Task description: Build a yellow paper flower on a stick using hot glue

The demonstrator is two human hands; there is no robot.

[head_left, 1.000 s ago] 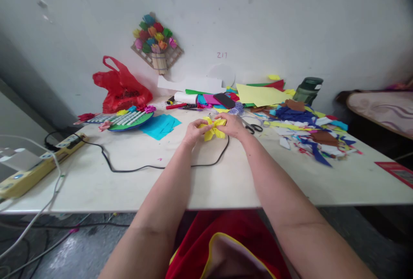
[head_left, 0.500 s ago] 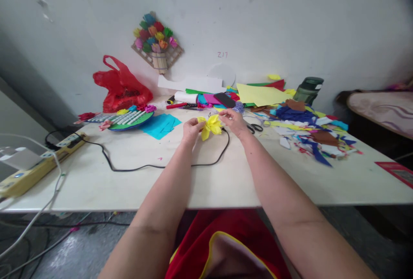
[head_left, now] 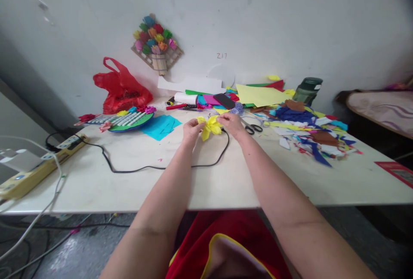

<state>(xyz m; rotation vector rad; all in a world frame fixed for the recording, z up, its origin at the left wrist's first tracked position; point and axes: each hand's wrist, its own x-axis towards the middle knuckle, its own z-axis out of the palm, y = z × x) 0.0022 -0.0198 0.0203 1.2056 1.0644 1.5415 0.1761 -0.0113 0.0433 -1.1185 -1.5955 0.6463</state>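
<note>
A yellow folded paper flower [head_left: 211,127] sits between my two hands, above the middle of the white table [head_left: 206,175]. My left hand [head_left: 191,131] pinches its left side with closed fingers. My right hand [head_left: 232,125] pinches its right petals, fingers curled. A black cable [head_left: 155,167] loops on the table just below the flower. Black-handled scissors [head_left: 253,128] lie right of my right hand.
Coloured paper sheets and scraps [head_left: 303,128] cover the back right. Blue paper [head_left: 159,125], a round green craft piece [head_left: 129,119] and a red plastic bag [head_left: 121,87] lie at the back left. A yellow power strip [head_left: 38,167] is at the left edge. A dark green bottle [head_left: 307,90] stands by the wall.
The yellow paper has gone from a wider spread shape to a tighter flower. My right hand moved slightly left onto its petals; both hands stay in place over the table.
</note>
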